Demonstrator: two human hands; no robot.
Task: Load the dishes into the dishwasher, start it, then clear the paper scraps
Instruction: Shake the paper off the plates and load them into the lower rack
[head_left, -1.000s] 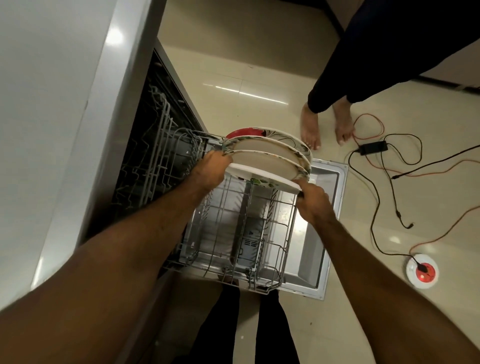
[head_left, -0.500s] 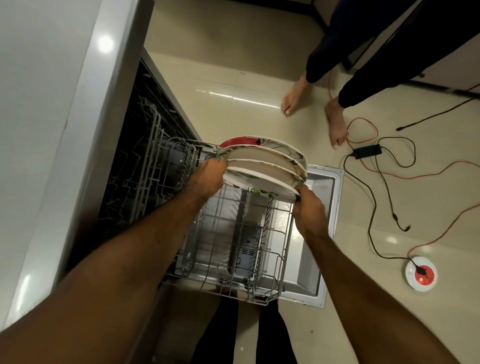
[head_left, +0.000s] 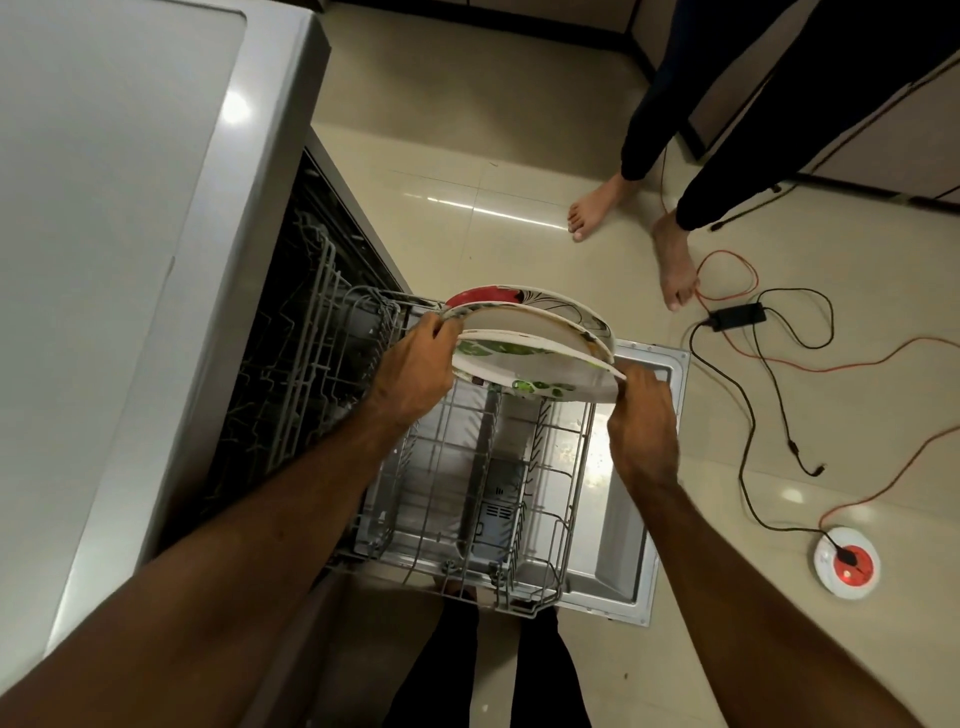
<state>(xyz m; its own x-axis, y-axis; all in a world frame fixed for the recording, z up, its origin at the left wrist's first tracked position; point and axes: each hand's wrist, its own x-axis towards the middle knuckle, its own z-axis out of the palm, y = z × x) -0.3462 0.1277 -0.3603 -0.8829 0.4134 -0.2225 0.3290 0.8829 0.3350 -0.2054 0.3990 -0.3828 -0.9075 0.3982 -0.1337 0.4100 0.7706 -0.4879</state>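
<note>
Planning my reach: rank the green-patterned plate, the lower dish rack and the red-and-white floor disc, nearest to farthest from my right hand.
1. Green-patterned plate: held by the right hand.
2. Lower dish rack: just below.
3. Red-and-white floor disc: far right.

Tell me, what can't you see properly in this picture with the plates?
Head view:
- plates: each one covers most of the next.
- left hand and right hand: fingertips tucked behind the plates' edges.
- dishwasher: the inside is too dark to make out.
- standing person: cut off by the top edge above the legs.
- paper scraps: nowhere in view.
</note>
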